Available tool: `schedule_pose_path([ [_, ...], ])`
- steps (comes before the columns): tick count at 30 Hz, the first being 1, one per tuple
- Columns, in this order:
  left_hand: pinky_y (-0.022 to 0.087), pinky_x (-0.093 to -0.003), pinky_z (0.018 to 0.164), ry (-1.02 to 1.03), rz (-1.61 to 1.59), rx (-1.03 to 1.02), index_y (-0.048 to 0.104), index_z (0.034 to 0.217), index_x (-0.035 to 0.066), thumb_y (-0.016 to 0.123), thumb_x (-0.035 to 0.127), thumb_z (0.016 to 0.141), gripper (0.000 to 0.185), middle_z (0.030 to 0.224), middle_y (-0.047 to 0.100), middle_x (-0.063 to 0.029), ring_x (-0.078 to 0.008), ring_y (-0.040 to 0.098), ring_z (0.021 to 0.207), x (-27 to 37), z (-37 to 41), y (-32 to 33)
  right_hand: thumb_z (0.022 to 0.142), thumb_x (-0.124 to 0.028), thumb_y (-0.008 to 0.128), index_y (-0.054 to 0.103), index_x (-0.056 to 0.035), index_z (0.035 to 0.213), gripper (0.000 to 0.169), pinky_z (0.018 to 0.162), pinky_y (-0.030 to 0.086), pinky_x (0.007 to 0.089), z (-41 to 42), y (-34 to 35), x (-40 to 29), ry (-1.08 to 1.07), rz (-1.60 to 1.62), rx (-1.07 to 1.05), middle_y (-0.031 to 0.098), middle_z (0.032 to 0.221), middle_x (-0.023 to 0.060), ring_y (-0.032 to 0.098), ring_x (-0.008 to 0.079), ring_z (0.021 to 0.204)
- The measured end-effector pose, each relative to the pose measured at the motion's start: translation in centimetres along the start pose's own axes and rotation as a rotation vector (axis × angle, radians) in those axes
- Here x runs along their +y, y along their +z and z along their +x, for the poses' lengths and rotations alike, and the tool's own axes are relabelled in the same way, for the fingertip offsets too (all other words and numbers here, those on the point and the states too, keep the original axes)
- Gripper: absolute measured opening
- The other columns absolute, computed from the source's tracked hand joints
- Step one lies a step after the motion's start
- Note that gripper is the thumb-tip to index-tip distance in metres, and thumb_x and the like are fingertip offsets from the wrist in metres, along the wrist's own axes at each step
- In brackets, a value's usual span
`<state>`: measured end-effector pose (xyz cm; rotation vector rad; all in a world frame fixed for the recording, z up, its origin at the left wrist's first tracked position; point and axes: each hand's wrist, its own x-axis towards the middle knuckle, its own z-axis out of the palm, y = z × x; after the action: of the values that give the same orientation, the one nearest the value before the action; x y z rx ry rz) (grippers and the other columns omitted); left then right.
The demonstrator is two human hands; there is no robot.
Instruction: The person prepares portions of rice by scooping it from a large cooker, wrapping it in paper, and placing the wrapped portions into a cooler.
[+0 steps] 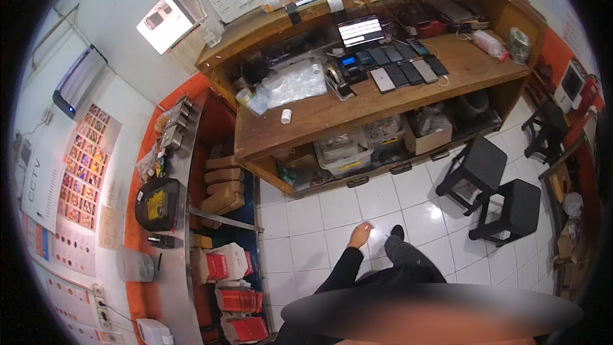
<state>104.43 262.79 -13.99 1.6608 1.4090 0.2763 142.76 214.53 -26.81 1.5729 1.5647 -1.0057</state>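
Note:
My left hand (361, 235) hangs over the white tile floor with its fingers partly curled. Whether something small lies within them is unclear. My right hand is out of view. One dark shoe (396, 231) shows beside the left hand. Before me stands a wooden counter (268, 139) bearing two rows of several phones (397, 76). To their left are a black device with a blue display (352, 67), a tape dispenser (337, 81) and clear plastic bags (299, 84). A small white roll (286, 116) sits near the counter's front edge. Behind the phones, a screen (361, 31) is lit.
Black plastic stools (515, 208) occupy the floor at right. Along the left wall runs a metal worktop (177, 268) with a black tray (158, 203) and a clear plastic tub (135, 263). Red-and-white cartons (241, 301) are stacked below it. Plastic bins (345, 155) fill the wooden counter's lower shelf.

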Motion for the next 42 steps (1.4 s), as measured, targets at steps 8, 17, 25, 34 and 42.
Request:
schedule_pose_path([
  [8,0.039,-0.0342,0.052,0.299,-0.298,0.429,0.061,0.097,0.011,0.046,0.017,0.093,0.017,0.063,0.052,-0.0136,-0.021,0.049,0.051,14.3,21.4,-12.6,0.078,-0.02,0.06,0.059,0.0023,0.072,0.023,0.062,0.046,0.0465,21.5,-50.0,8.5,-0.061,0.498,1.297,0.058,0.066,0.023,0.056,0.0418,0.067],
  [17,0.034,-0.0441,0.089,0.111,0.162,0.925,0.053,0.108,0.008,0.053,0.013,0.083,0.026,0.105,0.053,-0.0121,-0.0312,0.045,0.104,16.5,43.7,-31.0,0.084,-0.014,0.064,0.055,0.0012,0.077,0.018,0.061,0.043,0.0282,13.0,-104.0,-11.1,-0.686,1.06,1.452,0.055,0.069,0.01,0.052,0.0155,0.064],
  [25,0.028,-0.0443,0.096,-0.077,0.475,1.032,0.049,0.106,0.007,0.058,0.022,0.075,0.036,0.106,0.051,-0.0143,-0.0311,0.042,0.111,15.4,52.8,-30.6,0.082,-0.007,0.063,0.058,0.002,0.077,0.012,0.063,0.044,0.0285,13.4,-115.2,-10.6,-0.639,0.903,1.551,0.056,0.069,0.0091,0.054,0.0164,0.064],
  [34,0.028,-0.0465,0.095,-0.262,0.492,0.891,0.049,0.101,0.006,0.054,0.024,0.074,0.033,0.109,0.049,-0.0155,-0.0329,0.041,0.112,16.1,53.4,-31.1,0.077,-0.014,0.067,0.066,-0.0112,0.1,0.023,0.091,0.038,0.0381,9.4,-134.8,-6.9,-0.64,0.311,2.061,0.062,0.111,0.0045,0.055,0.0226,0.099],
  [42,0.028,-0.0477,0.094,-0.246,0.525,0.945,0.048,0.091,0.007,0.052,0.023,0.076,0.022,0.107,0.049,-0.017,-0.0347,0.041,0.112,15.2,53.7,-31.1,0.08,-0.035,0.064,0.068,-0.0264,0.099,0.021,0.092,0.029,0.0293,14.4,-136.4,-6.0,-0.588,0.017,2.255,0.065,0.108,-0.0094,0.053,0.0099,0.101],
])
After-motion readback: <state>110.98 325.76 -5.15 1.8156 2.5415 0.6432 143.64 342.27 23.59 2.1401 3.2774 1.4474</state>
